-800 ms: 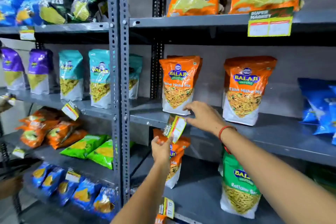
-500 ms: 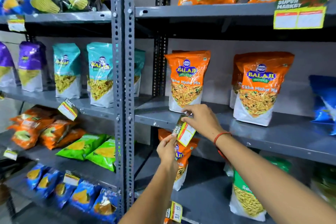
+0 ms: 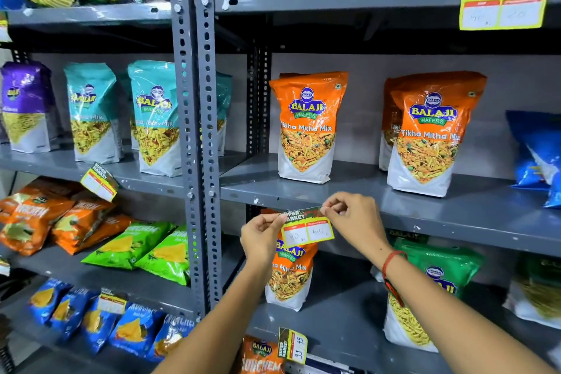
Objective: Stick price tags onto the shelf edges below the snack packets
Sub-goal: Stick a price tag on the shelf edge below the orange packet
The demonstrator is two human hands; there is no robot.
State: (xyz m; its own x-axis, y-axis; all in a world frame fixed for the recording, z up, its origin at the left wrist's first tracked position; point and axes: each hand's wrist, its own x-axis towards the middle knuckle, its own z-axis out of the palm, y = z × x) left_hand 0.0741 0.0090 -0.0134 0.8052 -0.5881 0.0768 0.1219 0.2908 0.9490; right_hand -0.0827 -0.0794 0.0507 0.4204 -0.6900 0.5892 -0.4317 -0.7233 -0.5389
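Observation:
A yellow and green price tag (image 3: 307,229) is held level just below the grey shelf edge (image 3: 425,218). My left hand (image 3: 261,235) pinches its left end and my right hand (image 3: 353,220) pinches its top right corner. The tag sits right under an orange Tikha Mitha Mix packet (image 3: 306,127) that stands on that shelf. A second orange packet (image 3: 431,133) stands further right. Whether the tag touches the shelf edge I cannot tell.
Other tags hang on the top shelf edge (image 3: 504,4), the left shelf (image 3: 98,182), a lower left shelf (image 3: 111,302) and the bottom shelf (image 3: 293,345). Grey perforated uprights (image 3: 195,130) split the two racks. Teal, purple, green and blue packets fill the other shelves.
The tag has turned from tilted and edge-on to flat and level, and has risen nearer the shelf edge. My hands now hold it at its two ends. The camera has moved closer.

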